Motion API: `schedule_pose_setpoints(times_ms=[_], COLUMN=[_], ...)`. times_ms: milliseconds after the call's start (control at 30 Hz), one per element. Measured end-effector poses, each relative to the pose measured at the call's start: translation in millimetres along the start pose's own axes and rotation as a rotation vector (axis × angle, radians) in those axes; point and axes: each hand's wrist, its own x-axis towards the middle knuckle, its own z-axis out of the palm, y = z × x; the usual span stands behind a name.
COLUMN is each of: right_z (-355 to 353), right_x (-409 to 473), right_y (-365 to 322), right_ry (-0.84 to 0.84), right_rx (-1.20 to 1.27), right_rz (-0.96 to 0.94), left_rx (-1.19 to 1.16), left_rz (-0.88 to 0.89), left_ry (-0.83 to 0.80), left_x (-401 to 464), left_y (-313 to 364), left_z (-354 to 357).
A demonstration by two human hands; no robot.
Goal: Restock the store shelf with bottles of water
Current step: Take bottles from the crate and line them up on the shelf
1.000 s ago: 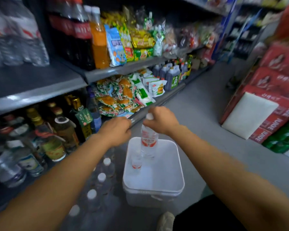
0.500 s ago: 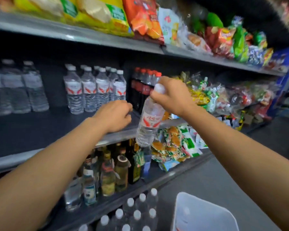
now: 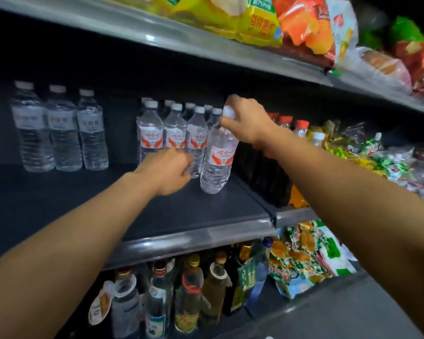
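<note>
Clear ribbed plastic water bottle (image 3: 218,160), red-white label, pinched at its white cap by right hand (image 3: 249,122) fingers (image 3: 227,119), base on dark smooth shelf (image 3: 194,214). Left of fingers, matching bottles (image 3: 174,135) in a row. Left hand (image 3: 168,171) loosely curled, holding nothing. Bare shelf toward front edge.

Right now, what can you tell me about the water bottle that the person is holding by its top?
The water bottle is clear ribbed plastic, looks full, and wears a white label with red winged artwork and red lettering. Its white cap is pinched by the right hand from above. It hangs slightly tilted, base at or just above the dark shelf; contact there is unclear. It sits at the right end of a row of matching bottles, beside dark soda bottles. The left hand is close by on its left, seemingly not touching it.
</note>
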Motion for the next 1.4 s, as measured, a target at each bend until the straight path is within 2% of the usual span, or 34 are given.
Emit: schedule_pose_setpoints(times_ms=[233,533,900,1100,1267,1400], right_z=[45,74,72,48,31,16], right_x=[61,100,96,36,-68,-161], right_y=[16,18,20,18,30,39], right_ry=[-0.070,-0.160,-0.120,-0.138,-0.219,-0.269], right_rx=[0.048,0.028,0.047,-0.002,-0.101,-0.146], right_rz=[0.027,0.003,0.073,0.035,-0.046,-0.023], left_rx=[-0.022,-0.019,-0.018,-0.041,-0.015,-0.062], left_rz=[-0.028,-0.029,-0.033,-0.006,0.031,0.102], left_ry=[-0.048,-0.097,-0.110,-0.050,-0.029,-0.041], left_x=[27,43,44,32,14,-8], left_y=[-21,-31,-24,-3,42,94], left_z=[36,67,68,44,19,12])
